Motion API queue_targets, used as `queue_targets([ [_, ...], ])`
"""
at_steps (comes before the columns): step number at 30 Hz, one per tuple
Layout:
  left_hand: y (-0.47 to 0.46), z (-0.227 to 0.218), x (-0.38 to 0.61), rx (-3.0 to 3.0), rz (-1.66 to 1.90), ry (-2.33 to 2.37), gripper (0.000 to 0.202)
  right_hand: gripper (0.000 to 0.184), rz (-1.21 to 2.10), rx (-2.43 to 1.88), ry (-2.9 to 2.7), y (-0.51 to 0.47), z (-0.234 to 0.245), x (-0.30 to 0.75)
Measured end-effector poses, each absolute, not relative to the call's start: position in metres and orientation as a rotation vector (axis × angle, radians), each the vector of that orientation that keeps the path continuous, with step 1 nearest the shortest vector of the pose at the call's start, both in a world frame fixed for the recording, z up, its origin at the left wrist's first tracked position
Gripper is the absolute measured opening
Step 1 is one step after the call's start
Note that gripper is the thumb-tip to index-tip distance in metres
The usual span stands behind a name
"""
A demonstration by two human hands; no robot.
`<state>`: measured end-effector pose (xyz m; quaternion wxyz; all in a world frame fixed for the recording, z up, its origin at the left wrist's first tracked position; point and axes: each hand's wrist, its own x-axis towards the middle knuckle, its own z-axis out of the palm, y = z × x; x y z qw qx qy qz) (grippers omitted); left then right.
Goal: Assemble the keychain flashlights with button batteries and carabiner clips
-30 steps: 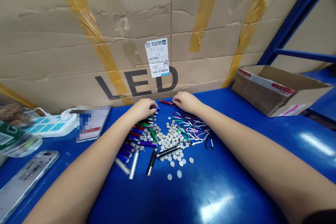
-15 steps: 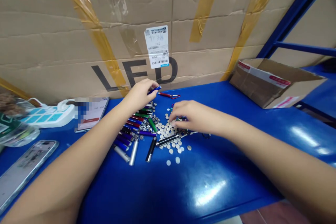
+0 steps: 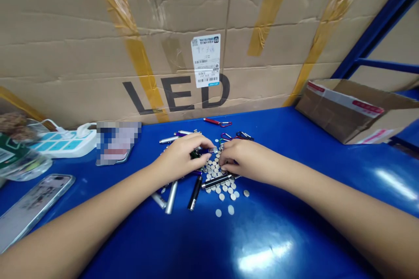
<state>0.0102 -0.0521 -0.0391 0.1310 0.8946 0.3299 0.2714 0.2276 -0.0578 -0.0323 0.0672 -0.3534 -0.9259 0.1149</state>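
The dark blue tube (image 3: pixel 206 151) is held above the middle of the bench (image 3: pixel 183 244), between the thumb and fingers of the left hand (image 3: pixel 181 154), with its silvery end pointed toward the right hand (image 3: pixel 244 154). The tube can be judged light, stiff and smooth, apt to roll or slip if pinched loosely; it is probably best gripped around the middle of its barrel. The hands are held near each other but apart. The fingertips of the right hand are lowered over the small round discs (image 3: pixel 214 167); whether one is pinched there cannot be told. These discs look thin and hard, and are likely best taken by the rim. The rear of the tube is covered by the left hand, as are most of the tubes heaped beneath it. The clips (image 3: pixel 244 136) are partly masked by the right hand. Farther out, one phone (image 3: pixel 119 144) is blurred into blocks, and the open carton (image 3: pixel 343 109) is cut off at the right edge
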Motion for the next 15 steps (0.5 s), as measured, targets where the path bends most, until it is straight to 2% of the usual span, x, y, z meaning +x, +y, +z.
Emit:
queue_targets([
  [15,-0.0481,-0.0493,0.0096,2.619,0.814,0.944,0.013,0.018,0.376,-1.105,-2.788,-0.0546,-0.0341,0.2264],
])
